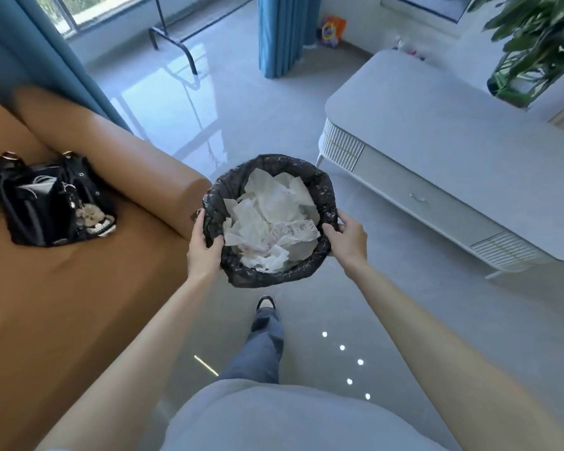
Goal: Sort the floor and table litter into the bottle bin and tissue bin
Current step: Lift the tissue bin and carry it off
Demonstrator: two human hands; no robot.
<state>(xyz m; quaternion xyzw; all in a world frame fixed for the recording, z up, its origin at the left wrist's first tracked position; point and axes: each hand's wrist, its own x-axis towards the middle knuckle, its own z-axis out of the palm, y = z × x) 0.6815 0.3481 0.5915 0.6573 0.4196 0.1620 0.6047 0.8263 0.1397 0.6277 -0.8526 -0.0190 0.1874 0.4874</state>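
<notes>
Straight ahead, the round black-bagged bin (pixel 327 190) of white tissues (pixel 264 209) sits upright, left hand (pixel 204 247) and right hand (pixel 347 239) gripping opposite sides of its rim.

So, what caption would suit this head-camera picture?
Left hand and right hand grip a black-lined bin of crumpled tissues, between sofa and table.

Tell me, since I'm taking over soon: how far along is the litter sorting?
Done: the round bin lined with a black plastic bag holds a heap of crumpled white tissues and paper slips. In hand: the left hand and right hand each grip that bin's rim. Left: unclear; no bottle bin is in view, and an orange and purple packet by the far blue curtain may need checking.
</notes>
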